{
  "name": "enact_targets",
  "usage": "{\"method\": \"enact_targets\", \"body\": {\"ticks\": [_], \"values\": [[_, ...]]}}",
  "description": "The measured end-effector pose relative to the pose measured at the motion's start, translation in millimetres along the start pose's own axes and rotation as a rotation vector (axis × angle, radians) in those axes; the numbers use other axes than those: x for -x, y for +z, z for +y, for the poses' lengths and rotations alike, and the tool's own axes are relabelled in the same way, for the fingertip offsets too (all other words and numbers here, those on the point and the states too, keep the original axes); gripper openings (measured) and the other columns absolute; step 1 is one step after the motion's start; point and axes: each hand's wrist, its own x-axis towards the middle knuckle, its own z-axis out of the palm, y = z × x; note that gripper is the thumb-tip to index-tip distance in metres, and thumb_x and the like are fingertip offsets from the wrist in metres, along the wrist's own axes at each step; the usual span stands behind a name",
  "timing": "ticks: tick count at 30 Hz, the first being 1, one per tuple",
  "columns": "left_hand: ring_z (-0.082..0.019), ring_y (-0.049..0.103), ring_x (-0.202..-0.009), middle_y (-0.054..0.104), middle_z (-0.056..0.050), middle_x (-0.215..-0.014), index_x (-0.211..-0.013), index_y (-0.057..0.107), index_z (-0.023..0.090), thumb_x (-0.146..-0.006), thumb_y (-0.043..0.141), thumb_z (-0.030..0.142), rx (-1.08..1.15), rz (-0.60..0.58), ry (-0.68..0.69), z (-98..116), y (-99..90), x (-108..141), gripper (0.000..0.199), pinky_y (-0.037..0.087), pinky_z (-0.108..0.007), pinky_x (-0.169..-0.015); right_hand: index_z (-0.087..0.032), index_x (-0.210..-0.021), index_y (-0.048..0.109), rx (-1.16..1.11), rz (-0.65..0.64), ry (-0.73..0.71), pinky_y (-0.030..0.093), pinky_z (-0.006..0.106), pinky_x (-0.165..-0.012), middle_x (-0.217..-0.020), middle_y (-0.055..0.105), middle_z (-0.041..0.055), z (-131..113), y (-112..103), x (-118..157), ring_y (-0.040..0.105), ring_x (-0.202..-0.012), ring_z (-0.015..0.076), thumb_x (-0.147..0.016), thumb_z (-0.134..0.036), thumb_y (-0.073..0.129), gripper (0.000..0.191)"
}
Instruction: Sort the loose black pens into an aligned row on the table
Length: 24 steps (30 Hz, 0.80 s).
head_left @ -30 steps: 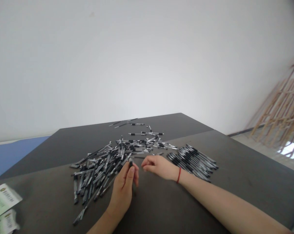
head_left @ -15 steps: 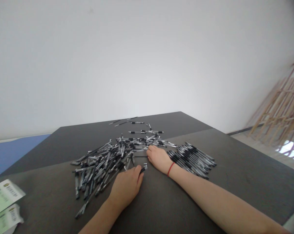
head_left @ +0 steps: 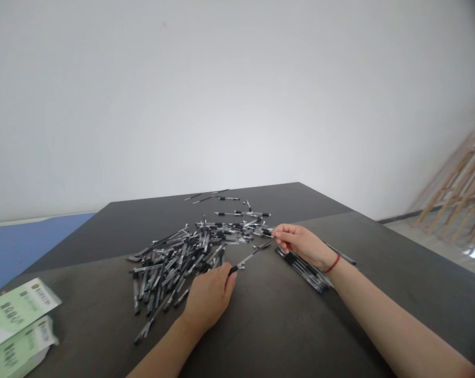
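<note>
Nearest, two green-and-white packets lie at the left of the table. The left hand has its fingers closed on a dark-gripped pen, near the loose pile; its exposed end points away and rightward. A thin rod continues that line, its long axis slanting to the right hand, whose fingers pinch the far end; whether rod and pen are joined cannot be told. Beside the right hand, aligned pens run far-left to near-right. Scattered pens lie beyond, before a white wall.
</note>
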Motion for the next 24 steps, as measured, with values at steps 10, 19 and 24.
{"method": "enact_targets", "body": {"ticks": [10,19,24], "values": [[-0.017,0.063,-0.068,0.066,-0.001,-0.075,-0.082,0.05,0.022,-0.095,0.032,0.033,0.043,0.018,0.005,-4.3,1.1,-0.6,0.025,0.036,-0.025,-0.059,-0.015,-0.075,0.055,-0.204,-0.005,0.026,0.033,0.022,-0.048,-0.06,0.052,-0.0052,4.0,1.8,3.7,0.041,-0.047,0.0058,-0.071,-0.038,0.067,0.026],[-0.017,0.062,-0.071,0.065,-0.001,-0.076,-0.086,0.053,0.022,-0.094,0.032,0.034,0.081,0.019,0.002,-4.9,1.3,0.6,0.026,0.037,-0.025,-0.062,-0.016,-0.073,0.054,-0.214,-0.004,0.033,0.033,0.022,-0.049,-0.059,0.051,-0.0051,0.6,-3.5,5.3,0.04,-0.047,0.0061,-0.071,-0.038,0.067,0.026],[-0.016,0.062,-0.069,0.065,-0.001,-0.075,-0.081,0.05,0.022,-0.094,0.031,0.034,0.072,0.01,0.008,-4.7,1.0,0.5,0.026,0.036,-0.024,-0.061,-0.016,-0.074,0.054,-0.215,-0.012,0.029,0.033,0.022,-0.049,-0.059,0.052,-0.0054,4.0,2.2,4.8,0.041,-0.047,0.0058,-0.072,-0.038,0.067,0.025]]}}
